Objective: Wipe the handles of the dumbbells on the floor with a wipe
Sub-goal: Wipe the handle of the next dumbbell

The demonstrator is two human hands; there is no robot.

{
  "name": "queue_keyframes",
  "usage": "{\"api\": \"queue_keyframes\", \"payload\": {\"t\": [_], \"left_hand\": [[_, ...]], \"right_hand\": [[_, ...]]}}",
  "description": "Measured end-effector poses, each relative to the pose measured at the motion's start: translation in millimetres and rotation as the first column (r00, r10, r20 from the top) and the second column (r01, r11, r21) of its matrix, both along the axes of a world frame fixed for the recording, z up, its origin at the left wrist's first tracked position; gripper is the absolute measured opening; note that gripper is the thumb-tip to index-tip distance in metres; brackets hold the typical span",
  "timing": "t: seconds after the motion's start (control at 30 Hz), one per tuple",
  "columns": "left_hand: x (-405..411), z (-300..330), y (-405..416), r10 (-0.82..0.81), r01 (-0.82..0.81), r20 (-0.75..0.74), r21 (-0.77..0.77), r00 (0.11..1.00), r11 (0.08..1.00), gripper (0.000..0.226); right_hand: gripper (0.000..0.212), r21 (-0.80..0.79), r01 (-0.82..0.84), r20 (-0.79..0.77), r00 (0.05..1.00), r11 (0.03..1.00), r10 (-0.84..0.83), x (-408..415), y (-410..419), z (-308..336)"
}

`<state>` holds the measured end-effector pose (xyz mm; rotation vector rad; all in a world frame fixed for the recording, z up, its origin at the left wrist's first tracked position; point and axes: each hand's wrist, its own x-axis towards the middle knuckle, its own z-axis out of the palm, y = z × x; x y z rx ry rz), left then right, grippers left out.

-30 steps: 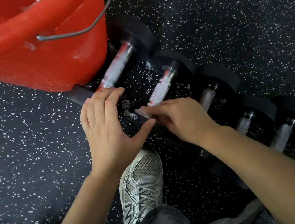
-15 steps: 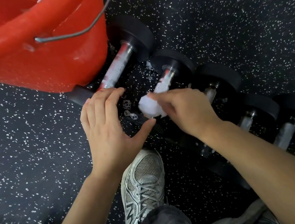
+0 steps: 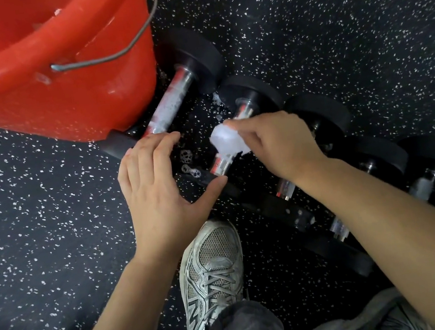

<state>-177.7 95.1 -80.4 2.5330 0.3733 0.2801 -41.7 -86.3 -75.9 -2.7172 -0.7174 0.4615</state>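
Speckled black floor (image 3: 330, 23), row of dumbbells (image 3: 188, 82), red bucket (image 3: 59, 83)

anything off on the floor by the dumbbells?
Yes: soapy bubbles sit on the floor between the first two dumbbell handles, with white flecks beside the second dumbbell's far head. Looks like cleaner spilled or dripped.
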Motion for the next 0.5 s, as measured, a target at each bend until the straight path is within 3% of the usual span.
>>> {"api": "queue_keyframes", "payload": {"t": [0.17, 0.23, 0.33, 0.4, 0.5], "left_hand": [[0, 1, -1, 0.003, -0.003, 0.003, 0.004, 1.0, 1.0, 0.083], [-1, 2, -3, 0.003, -0.003, -0.004, 0.007, 1.0, 1.0, 0.082], [0, 4, -11, -0.027, 0.027, 0.002, -0.002, 1.0, 1.0, 0.075], [1, 7, -22, -0.085, 0.085, 0.003, -0.021, 0.996, 0.996, 0.074], [7, 12, -40, -0.172, 0.173, 0.033, -0.047, 0.985, 0.984, 0.08]], "right_hand": [[0.049, -0.027, -0.244, -0.171, 0.957, 0.969, 0.236, -26, 12, 10], [0.046, -0.035, -0.262, -0.19, 0.949, 0.964, 0.251, -29, 14, 11], [0.039, 0.108, -0.082, -0.172, 0.98, 0.991, 0.1, -26, -3, 15], [0.034, 0.237, 0.107, -0.174, 0.982, 0.966, -0.066, -22, -24, 25], [0.033, 0.29, 0.273, -0.189, 0.956, 0.917, -0.224, -18, -63, 44]]}}
